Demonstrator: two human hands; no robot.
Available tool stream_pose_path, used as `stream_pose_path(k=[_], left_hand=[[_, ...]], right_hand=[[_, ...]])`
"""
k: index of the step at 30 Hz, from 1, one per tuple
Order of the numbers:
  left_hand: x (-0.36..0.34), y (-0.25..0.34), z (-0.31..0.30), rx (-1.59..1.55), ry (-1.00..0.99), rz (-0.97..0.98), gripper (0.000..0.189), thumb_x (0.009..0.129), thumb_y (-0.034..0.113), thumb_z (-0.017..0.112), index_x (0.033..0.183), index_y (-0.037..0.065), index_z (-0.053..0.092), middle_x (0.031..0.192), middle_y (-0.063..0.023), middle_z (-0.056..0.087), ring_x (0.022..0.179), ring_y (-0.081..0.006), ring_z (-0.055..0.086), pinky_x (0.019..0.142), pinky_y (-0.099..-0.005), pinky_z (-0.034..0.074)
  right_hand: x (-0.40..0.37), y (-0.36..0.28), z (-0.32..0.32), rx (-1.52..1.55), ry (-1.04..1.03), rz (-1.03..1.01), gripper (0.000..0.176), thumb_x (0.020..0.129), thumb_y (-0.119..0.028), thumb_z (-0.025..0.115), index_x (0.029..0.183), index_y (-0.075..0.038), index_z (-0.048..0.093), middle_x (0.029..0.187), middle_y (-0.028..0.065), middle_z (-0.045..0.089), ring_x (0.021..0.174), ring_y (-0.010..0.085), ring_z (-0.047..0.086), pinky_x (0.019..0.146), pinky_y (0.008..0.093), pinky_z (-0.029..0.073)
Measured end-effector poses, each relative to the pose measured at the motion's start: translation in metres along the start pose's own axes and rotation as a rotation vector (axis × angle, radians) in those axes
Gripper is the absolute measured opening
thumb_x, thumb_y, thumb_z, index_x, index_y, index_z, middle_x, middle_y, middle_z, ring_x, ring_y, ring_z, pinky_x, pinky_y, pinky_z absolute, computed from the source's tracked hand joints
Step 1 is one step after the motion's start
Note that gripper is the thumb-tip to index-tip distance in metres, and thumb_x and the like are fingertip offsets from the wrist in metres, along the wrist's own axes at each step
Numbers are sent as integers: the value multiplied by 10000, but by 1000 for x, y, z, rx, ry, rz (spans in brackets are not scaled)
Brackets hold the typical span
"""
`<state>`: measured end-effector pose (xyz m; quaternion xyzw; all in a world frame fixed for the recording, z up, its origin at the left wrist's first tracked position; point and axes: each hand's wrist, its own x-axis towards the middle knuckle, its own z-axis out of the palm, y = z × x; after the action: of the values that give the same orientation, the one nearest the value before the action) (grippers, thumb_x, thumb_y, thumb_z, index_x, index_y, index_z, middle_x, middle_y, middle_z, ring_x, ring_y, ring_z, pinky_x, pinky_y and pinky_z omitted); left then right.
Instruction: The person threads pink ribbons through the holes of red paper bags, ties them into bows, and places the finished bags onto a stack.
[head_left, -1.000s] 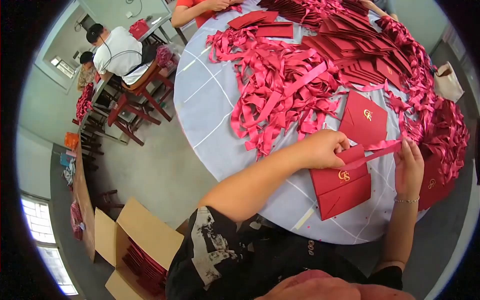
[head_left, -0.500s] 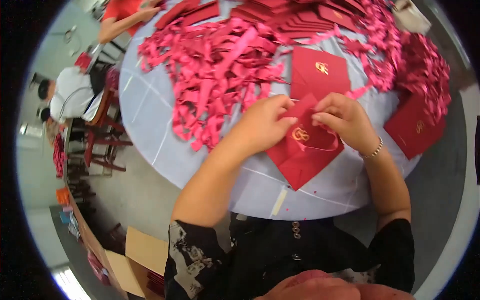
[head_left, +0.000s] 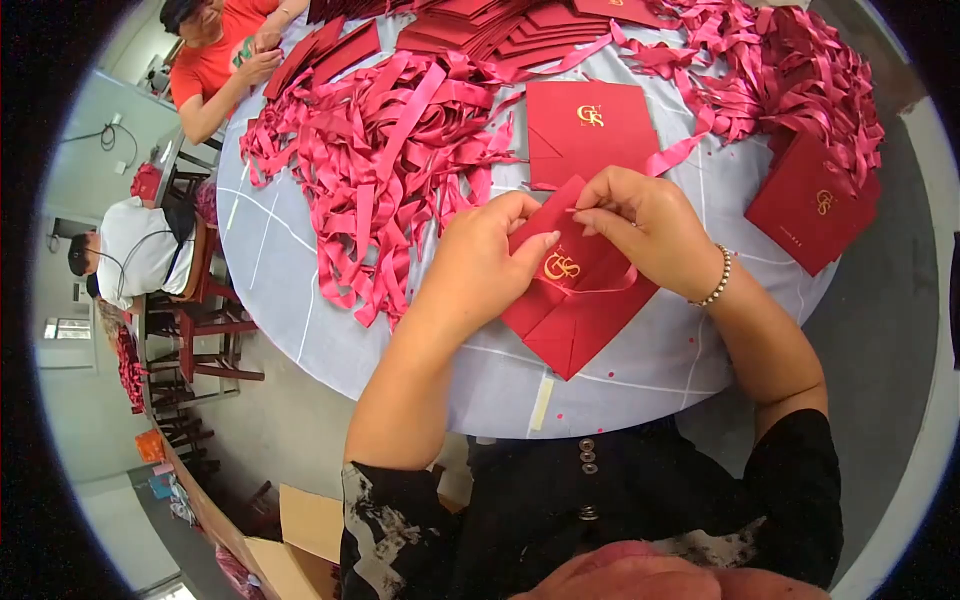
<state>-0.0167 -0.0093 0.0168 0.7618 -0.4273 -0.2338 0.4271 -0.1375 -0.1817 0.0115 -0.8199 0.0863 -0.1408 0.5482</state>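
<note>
My left hand [head_left: 485,250] is closed on the upper left side of a red paper bag [head_left: 575,330], its thumb over the front near a gold emblem. The bag lies tilted close to the table's front edge. My right hand [head_left: 650,225], with a beaded bracelet at the wrist, pinches at the bag's upper edge. A pink ribbon [head_left: 605,288] loops across the bag's front and up toward those fingers; the pinched end is mostly hidden. Just beyond lies another red bag [head_left: 590,125] with a gold emblem.
A heap of pink ribbons [head_left: 385,150] covers the table's left side. Stacked red bags [head_left: 470,35] lie at the back. More bags with ribbons [head_left: 815,205] are at the right. A person in an orange-red shirt [head_left: 225,50] works across the table. An open cardboard box [head_left: 310,520] stands below left.
The view has shifted, so the table contents appear further left. My right fingers are still pinched at the bag's upper edge, and my left thumb has moved slightly on the front.
</note>
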Motion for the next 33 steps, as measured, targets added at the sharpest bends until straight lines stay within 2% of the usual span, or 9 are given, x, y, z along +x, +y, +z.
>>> stream_pose_path(k=[2,3,5,14,16,18,20,31,33], left_hand=[[-1,1,0,-3,3,14,164,889,76,689,1012,-11,623,860,-88,724,759,-93,660,669,-258,513],[-1,3,0,50,19,45,166,880,74,695,1007,-7,625,847,-97,720,754,-100,664,666,-266,512],[-2,5,0,103,33,76,167,872,73,701,1001,-4,628,834,-105,717,748,-108,667,664,-273,511],[-6,8,4,348,123,265,225,817,85,725,1012,9,641,860,-154,690,776,-287,680,679,-345,517],[-6,9,4,411,141,350,237,788,65,719,1009,18,646,898,-168,680,843,-348,652,735,-394,517],[-3,4,6,395,107,359,233,779,53,697,1006,23,650,917,-172,679,874,-364,640,783,-425,508],[-4,2,9,378,66,292,227,766,59,664,990,26,655,923,-180,679,880,-383,639,802,-449,504],[-2,-5,15,359,120,422,171,773,88,668,930,35,627,818,-159,652,811,-374,632,767,-445,491],[-3,-4,17,226,102,215,145,790,103,670,916,43,631,816,-161,655,802,-379,631,720,-453,499]], right_hand=[[-2,-8,-1,-6,-54,149,123,841,-84,685,921,6,663,780,165,659,665,270,650,624,359,509],[-2,-6,1,-7,-50,150,123,841,-84,685,921,6,663,780,165,659,665,270,650,624,359,509],[-2,0,4,-173,35,-95,108,828,-82,689,889,6,675,769,164,659,648,264,652,609,359,508],[-1,-19,3,-223,63,46,86,803,-84,688,834,-5,674,753,175,650,711,324,663,639,409,513],[-2,-11,8,-337,110,-114,66,803,-76,666,807,-10,661,747,180,642,711,340,656,636,424,512],[-1,-8,13,-529,162,-330,67,797,-59,606,741,-26,623,737,189,618,709,380,631,633,463,508],[-3,-13,11,-592,104,-319,83,801,-66,593,736,-18,613,739,190,611,706,388,625,636,469,510],[-8,-20,16,-614,128,-363,51,801,-14,623,770,9,591,694,194,588,645,398,608,588,469,490],[-5,-17,11,-509,88,-268,38,793,-14,631,771,9,611,712,196,605,658,391,618,598,458,496]])
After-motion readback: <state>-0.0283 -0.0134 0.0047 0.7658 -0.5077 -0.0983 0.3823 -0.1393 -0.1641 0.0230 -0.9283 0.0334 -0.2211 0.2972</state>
